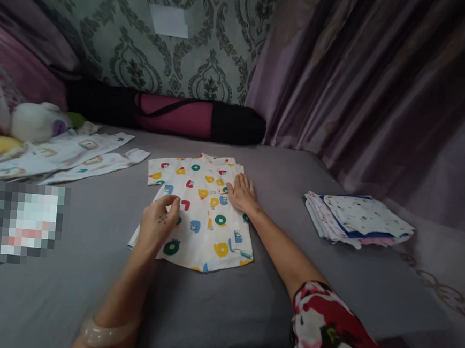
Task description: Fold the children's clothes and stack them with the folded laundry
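Observation:
A small white shirt [197,214] with coloured prints lies flat on the grey bedsheet [88,270], its right side folded inward. My right hand [241,192] rests flat on the folded part near the top, fingers stretched out. My left hand [158,223] hovers over the shirt's left side with the fingers curled and the thumb meeting them; whether it pinches the cloth I cannot make out. A pale bangle sits on my left wrist.
A stack of folded cloths [358,218] lies to the right. Unfolded printed cloths [60,158] and a white soft toy [35,121] lie at the left. A dark and pink roll bag [172,115] runs along the wall. Purple curtains [384,89] hang on the right.

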Action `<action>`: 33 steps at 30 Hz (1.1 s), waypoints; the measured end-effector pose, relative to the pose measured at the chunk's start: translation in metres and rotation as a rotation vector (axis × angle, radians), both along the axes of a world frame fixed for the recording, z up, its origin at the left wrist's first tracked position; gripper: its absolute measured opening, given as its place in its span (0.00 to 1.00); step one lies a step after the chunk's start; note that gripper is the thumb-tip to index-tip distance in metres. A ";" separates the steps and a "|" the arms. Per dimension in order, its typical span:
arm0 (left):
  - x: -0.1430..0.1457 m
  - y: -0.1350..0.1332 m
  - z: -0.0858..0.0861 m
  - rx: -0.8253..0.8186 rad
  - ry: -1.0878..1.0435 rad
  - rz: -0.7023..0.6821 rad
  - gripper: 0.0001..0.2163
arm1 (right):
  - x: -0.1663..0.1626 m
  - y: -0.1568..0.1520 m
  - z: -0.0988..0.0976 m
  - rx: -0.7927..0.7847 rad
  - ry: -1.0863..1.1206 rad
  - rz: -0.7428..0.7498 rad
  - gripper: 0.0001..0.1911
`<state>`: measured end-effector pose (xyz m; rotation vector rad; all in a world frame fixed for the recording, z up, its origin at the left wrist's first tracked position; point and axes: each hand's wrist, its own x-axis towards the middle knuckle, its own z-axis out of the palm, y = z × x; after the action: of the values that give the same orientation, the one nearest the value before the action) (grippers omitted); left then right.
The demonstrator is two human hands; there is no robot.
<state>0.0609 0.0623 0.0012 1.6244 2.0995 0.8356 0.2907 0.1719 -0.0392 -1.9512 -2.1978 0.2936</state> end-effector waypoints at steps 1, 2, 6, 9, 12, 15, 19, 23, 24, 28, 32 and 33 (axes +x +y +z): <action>-0.004 0.000 0.000 0.001 0.018 0.017 0.18 | 0.001 0.003 -0.003 -0.008 -0.004 -0.020 0.36; -0.009 0.001 0.000 -0.002 0.042 0.040 0.18 | 0.001 0.005 -0.005 -0.017 -0.007 -0.033 0.36; -0.022 0.002 0.000 -0.040 0.105 0.135 0.18 | 0.003 0.012 -0.004 -0.037 -0.026 -0.029 0.37; -0.026 0.004 0.003 -0.101 0.109 0.165 0.18 | 0.000 0.027 0.002 0.008 -0.018 -0.038 0.37; -0.029 0.004 0.003 -0.139 0.153 0.138 0.18 | -0.004 0.046 0.004 0.062 -0.013 -0.014 0.36; -0.038 0.003 -0.003 -0.144 0.225 0.128 0.18 | -0.003 0.058 -0.001 0.053 -0.007 0.019 0.36; -0.055 0.001 -0.012 -0.178 0.311 0.197 0.18 | 0.002 0.062 -0.008 0.031 -0.014 0.003 0.35; -0.062 -0.001 -0.007 -0.309 0.312 0.221 0.17 | 0.001 0.065 -0.002 -0.008 -0.059 -0.006 0.33; -0.062 -0.002 -0.004 -0.342 0.308 0.212 0.16 | -0.002 0.065 0.001 0.009 -0.073 -0.027 0.32; -0.059 -0.004 0.004 -0.419 0.283 0.158 0.16 | -0.040 0.063 0.014 0.227 -0.082 -0.037 0.24; -0.057 -0.005 0.003 -0.443 0.260 0.120 0.16 | -0.110 0.059 0.025 0.214 0.031 0.169 0.19; -0.057 -0.005 0.003 -0.446 0.256 0.109 0.16 | -0.130 0.057 0.027 0.164 0.061 0.231 0.18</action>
<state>0.0039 0.0578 0.0038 1.4419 2.3487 0.1647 0.1607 0.2294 -0.0117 -1.5867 -2.3288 0.1954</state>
